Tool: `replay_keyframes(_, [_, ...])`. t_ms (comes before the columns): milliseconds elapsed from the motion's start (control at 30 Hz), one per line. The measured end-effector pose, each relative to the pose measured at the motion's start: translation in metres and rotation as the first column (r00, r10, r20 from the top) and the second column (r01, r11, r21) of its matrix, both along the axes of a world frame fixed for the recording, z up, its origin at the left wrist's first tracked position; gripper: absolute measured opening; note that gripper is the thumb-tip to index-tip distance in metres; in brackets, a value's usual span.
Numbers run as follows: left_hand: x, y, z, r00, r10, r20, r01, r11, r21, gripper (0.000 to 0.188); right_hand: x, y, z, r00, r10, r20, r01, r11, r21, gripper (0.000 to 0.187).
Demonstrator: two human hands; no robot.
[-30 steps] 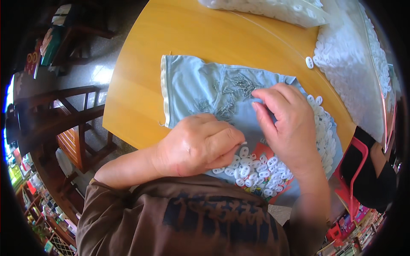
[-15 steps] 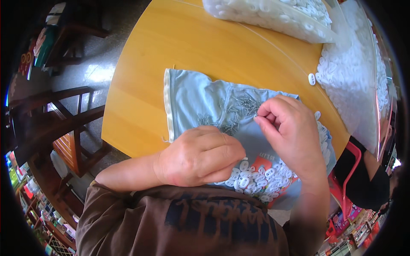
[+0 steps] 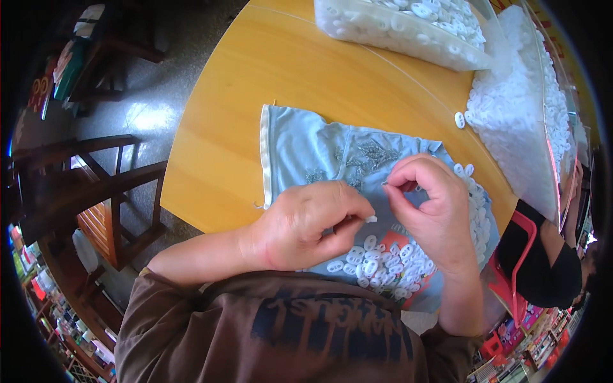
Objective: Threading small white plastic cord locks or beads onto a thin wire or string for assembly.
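Over a light blue cloth (image 3: 297,137) both my hands are raised, a little apart. My left hand (image 3: 313,223) pinches a small white plastic piece (image 3: 371,219) between thumb and forefinger. With its thumb and forefinger tips together, my right hand (image 3: 431,207) grips a tiny greyish bit (image 3: 384,183), too small to name. Small dark grey metallic pieces (image 3: 370,155) lie in loose heaps on the cloth beyond my hands. Nearer my body is a pile of white oval plastic pieces with two holes (image 3: 377,265). More white ovals (image 3: 479,217) lie right of my right wrist.
A translucent tub (image 3: 396,38) full of white ovals stands at the far side of the wooden table (image 3: 223,127). Beside it a clear bag (image 3: 511,127) bulges with more. One loose oval (image 3: 460,120) lies by the bag. Wooden chairs (image 3: 121,210) stand left; a person (image 3: 539,268) is at right.
My hands have opened slightly at the knuckles, and the white piece in my left hand now shows. My right hand has come slightly lower. The view has shifted a little.
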State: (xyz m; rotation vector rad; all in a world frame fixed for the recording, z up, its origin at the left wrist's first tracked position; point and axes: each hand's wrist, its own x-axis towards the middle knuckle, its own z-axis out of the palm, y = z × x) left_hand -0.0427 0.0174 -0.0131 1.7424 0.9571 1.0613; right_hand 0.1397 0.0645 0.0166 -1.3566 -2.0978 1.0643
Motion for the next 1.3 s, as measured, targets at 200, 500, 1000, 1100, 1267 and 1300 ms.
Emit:
replay_keyframes(200, [-0.005, 0.003, -0.001, 0.997, 0.071, 0.011, -0.072, 0.995, 0.070, 0.029, -0.003, -0.011, 0.005, 0.988, -0.055, -0.144, 0.048, 0.997, -0.054, 0.015])
replay_keyframes(500, [0.002, 0.009, 0.006, 0.997, 0.072, 0.032, -0.069, 0.993, -0.095, 0.021, -0.005, -0.010, 0.013, 0.974, -0.012, -0.228, -0.007, 0.997, -0.080, 0.018])
replay_keyframes(1000, [0.001, 0.011, 0.002, 0.985, 0.173, -0.003, -0.174, 0.985, -0.015, 0.016, -0.006, -0.006, 0.007, 0.975, -0.011, -0.222, -0.032, 0.981, -0.191, 0.020])
replay_keyframes(1100, [0.001, 0.012, 0.005, 0.987, 0.161, -0.006, -0.161, 0.987, -0.019, 0.016, 0.000, -0.007, 0.005, 0.956, 0.044, -0.289, -0.082, 0.989, -0.121, 0.019])
replay_keyframes(1267, [0.004, 0.009, 0.009, 0.987, 0.155, -0.041, -0.152, 0.986, 0.064, 0.015, 0.000, -0.017, 0.013, 0.903, -0.107, -0.416, -0.057, 0.930, -0.364, 0.018])
replay_keyframes(1300, [0.006, 0.008, 0.009, 0.983, 0.179, -0.039, -0.174, 0.979, 0.103, 0.015, 0.000, -0.017, 0.014, 0.909, -0.109, -0.403, -0.047, 0.933, -0.357, 0.015])
